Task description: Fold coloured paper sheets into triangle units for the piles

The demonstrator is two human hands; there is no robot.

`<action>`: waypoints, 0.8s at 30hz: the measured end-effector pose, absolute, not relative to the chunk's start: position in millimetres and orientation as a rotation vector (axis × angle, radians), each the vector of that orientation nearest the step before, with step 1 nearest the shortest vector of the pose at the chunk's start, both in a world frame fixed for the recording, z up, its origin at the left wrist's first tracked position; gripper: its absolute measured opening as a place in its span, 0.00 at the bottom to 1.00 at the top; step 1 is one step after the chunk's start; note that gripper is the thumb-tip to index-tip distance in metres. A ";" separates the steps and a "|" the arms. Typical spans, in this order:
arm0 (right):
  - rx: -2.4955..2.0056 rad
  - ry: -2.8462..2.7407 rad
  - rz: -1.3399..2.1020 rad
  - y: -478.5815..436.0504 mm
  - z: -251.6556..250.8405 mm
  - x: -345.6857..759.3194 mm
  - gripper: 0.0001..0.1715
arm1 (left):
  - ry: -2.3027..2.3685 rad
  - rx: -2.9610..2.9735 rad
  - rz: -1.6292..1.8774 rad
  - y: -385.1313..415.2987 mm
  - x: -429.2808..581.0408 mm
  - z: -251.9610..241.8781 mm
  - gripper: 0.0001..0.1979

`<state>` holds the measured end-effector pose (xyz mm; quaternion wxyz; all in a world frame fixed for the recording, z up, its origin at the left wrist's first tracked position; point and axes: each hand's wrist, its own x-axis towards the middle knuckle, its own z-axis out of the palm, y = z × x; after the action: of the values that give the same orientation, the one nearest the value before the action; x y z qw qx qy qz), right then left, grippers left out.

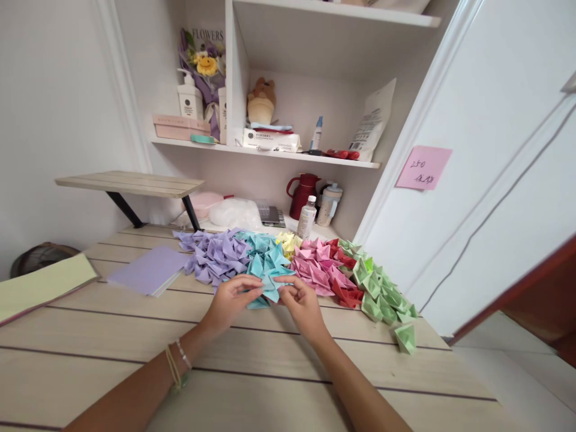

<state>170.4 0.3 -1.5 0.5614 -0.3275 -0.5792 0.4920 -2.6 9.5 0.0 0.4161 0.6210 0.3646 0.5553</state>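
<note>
Blue folded paper piece [270, 287] pinched btwn both hands, just above counter [279, 360], at near edge of blue pile [263, 255]. Left hand [231, 303] clamped on piece's left side, fingertips [257, 290] on a flap; right hand [302, 303] clamped on right side, thumb & forefinger meeting on paper edge. Held close together, prob. so a crease could be pressed w/ both sides steadied. Kept low over counter, prob. for support under the paper. Thin bracelets [177, 363] on left wrist.

Outward: finished pieces heaped by colour in a band across counter – purple pile [216, 252] to left, blue in middle, small yellow cluster [288, 241] behind, pink pile [315, 267] to right, then red [346, 282], then green pile [382, 294] trailing toward right edge. One green piece [405, 337] lying apart, nearest the corner. Sorted thus, likely to keep colours separate & within reach.

Flat purple paper stack [150, 270] left of piles, unfolded; yellow-green sheets [40, 285] further left at counter edge. Kept flat & off to side, seemingly as stock.

Behind piles, vs. wall: small bottle [307, 217], red jug [303, 193], white cup w/ lid [330, 203], clear plastic bag [236, 213]. Small raised shelf [130, 183] on bracket at left. Wall shelves above w/ pump bottle [189, 99], flower bouquet [204, 63], plush toy [261, 99], boxes. Pink sticky note [423, 168] on white panel at right, handwriting too small to read.
</note>
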 end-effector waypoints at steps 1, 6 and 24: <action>-0.771 -1.372 1.160 0.9 -0.8 171.6 0.14 | 0.922 1.510 1.377 10.6 -3.4 1.0 0.08; -0.835 -1.457 1.065 2.8 3.0 177.3 0.12 | 0.900 1.482 1.384 8.8 -5.0 8.5 0.06; -0.873 -1.419 1.070 1.9 0.3 176.8 0.18 | 0.890 1.319 1.213 8.8 -7.9 8.3 0.19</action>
<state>176.8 1.9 0.3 0.5486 -0.3687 -0.5991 0.4518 -7.9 8.8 8.3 0.5401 0.5548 0.3742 0.5104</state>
